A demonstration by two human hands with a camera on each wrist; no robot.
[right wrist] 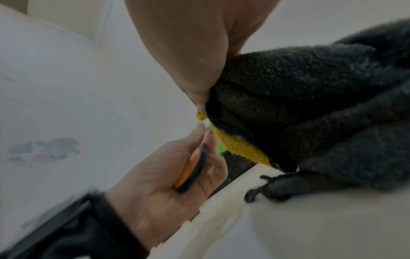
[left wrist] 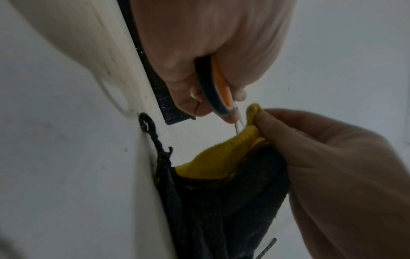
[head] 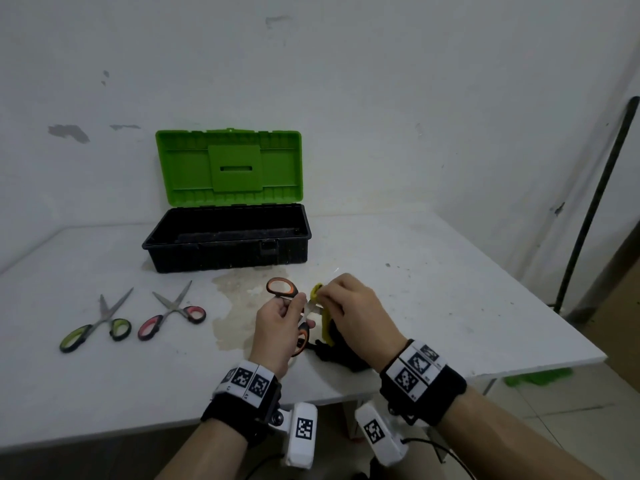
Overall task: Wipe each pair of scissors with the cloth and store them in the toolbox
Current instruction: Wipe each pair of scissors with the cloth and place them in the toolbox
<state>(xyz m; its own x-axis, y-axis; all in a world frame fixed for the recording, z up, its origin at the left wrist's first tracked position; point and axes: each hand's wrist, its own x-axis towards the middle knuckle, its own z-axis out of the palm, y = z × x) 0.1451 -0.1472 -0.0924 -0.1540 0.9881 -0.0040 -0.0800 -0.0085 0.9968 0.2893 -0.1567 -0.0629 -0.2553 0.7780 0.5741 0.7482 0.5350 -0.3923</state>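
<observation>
My left hand (head: 277,323) grips the orange-handled scissors (head: 282,289) by their handles, just above the table's front middle. The same orange handle (left wrist: 218,87) shows in the left wrist view, its blades running into the cloth. My right hand (head: 349,306) pinches the yellow-and-black cloth (head: 323,320) around the blades; the cloth (left wrist: 224,178) hangs down to the table. The blades are mostly hidden by the cloth (right wrist: 299,108). The toolbox (head: 227,237) stands open behind, black base, green lid (head: 228,168) upright.
Green-handled scissors (head: 95,323) and red-handled scissors (head: 171,313) lie open on the white table (head: 450,289) at the left. A stain marks the table in front of the toolbox. A dark pole (head: 595,209) leans at the right, past the table edge.
</observation>
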